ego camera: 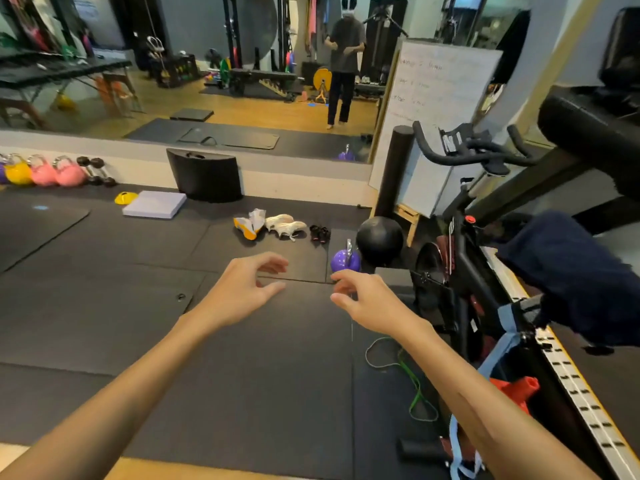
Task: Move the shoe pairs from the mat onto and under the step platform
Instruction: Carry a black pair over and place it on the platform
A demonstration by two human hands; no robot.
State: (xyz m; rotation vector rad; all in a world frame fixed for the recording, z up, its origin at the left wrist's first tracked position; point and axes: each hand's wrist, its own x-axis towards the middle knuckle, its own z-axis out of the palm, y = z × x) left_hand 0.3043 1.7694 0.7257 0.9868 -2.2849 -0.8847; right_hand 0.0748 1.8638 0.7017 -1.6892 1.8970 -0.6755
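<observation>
Three shoe pairs [280, 227] lie in a row on the black mat [138, 306], well beyond both hands: a grey-and-orange pair [250, 225], a cream pair [286, 226] and a small dark pair [319, 233], perhaps sandals. Just right of the shoes sit a black ball [380, 240] and a purple kettlebell [345, 259]; behind them a black curved pad [205, 174] leans on the mirror wall, a lilac foam block [154, 204] to its left. The left hand [239, 292] and right hand [367, 299] hover short of the shoes, fingers loosely curled, holding nothing. An exercise bike [460, 258] crowds the right.
</observation>
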